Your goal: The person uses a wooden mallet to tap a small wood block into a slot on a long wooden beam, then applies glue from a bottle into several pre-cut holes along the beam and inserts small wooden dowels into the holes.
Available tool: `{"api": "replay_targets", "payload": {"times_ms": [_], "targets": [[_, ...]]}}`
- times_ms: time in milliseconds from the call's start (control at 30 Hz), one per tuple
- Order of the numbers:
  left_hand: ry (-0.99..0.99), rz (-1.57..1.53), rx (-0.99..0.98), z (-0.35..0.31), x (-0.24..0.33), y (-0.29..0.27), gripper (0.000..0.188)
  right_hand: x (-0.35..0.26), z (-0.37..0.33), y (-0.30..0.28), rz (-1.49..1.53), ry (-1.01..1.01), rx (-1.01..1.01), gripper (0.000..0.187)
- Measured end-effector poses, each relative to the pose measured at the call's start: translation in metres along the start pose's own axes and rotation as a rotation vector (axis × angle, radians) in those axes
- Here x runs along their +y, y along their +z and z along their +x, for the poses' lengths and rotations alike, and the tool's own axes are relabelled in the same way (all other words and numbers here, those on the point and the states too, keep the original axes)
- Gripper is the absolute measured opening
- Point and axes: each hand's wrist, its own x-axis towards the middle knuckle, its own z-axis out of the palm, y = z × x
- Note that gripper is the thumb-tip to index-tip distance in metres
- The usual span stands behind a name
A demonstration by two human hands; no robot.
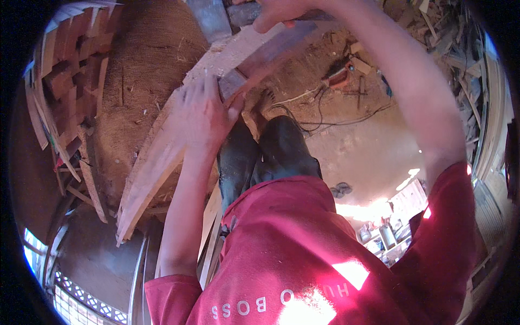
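Note:
A long, pale, curved wooden board runs slantwise from the lower left up to the top middle. My left hand grips it partway along, with fingers over its upper face and the thumb at the near edge. Beside those fingers a short greyish wood face shows. At the top my right hand is bent over the far part of the board, its fingers curled. A small red-orange bit shows under them; what they hold is hard to make out, and the frame edge cuts part of it off.
Sawdust covers the brown ground. An orange power tool with dark cables lies right of my legs. Wood offcuts are heaped at the far right. Stacked planks stand at the left. A box of containers sits at the lower right.

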Motion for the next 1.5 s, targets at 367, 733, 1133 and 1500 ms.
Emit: {"api": "replay_targets", "payload": {"times_ms": [367,733,1133,1500], "targets": [[-0.091,-0.073,0.025,0.024,0.018,0.013,0.042,0.022,-0.112,0.113,0.503,0.293,0.778,0.040],[-0.055,-0.078,0.110,0.024,0.017,0.018,0.042,-0.005,-0.130,0.249,0.806,0.472,0.943,0.033],[-0.004,-0.094,0.105,0.023,0.015,0.018,0.036,-0.024,-0.124,0.286,1.004,0.571,0.927,0.034],[-0.007,-0.096,0.046,0.020,0.013,0.014,0.036,0.052,-0.079,0.232,0.858,0.566,1.118,0.040]]}}
